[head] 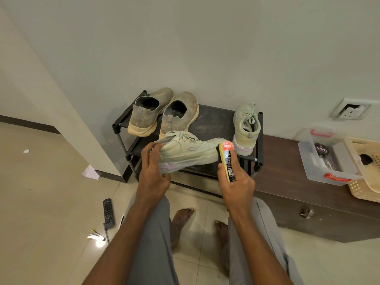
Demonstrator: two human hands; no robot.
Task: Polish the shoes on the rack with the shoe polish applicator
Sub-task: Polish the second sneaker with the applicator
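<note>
Above the rack [123, 125], a sneaker [185, 153] is gripped by the left hand [153, 171]; the polish applicator [227, 159], clasped in the right hand [236, 182], is pressed against its toe.

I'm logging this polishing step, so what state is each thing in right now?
Pale green lace-up sneaker: held on its side in front of the rack, laces tied.
Yellow-edged shoe polish applicator: upright, top against that sneaker's toe.
Left hand: grips the sneaker's heel end.
Right hand: grips the applicator.
Second pale green sneaker: on the black metal shoe rack.
Tan knit slip-on pair: side by side on the rack.
Clear plastic box: open, no lid on.
</note>
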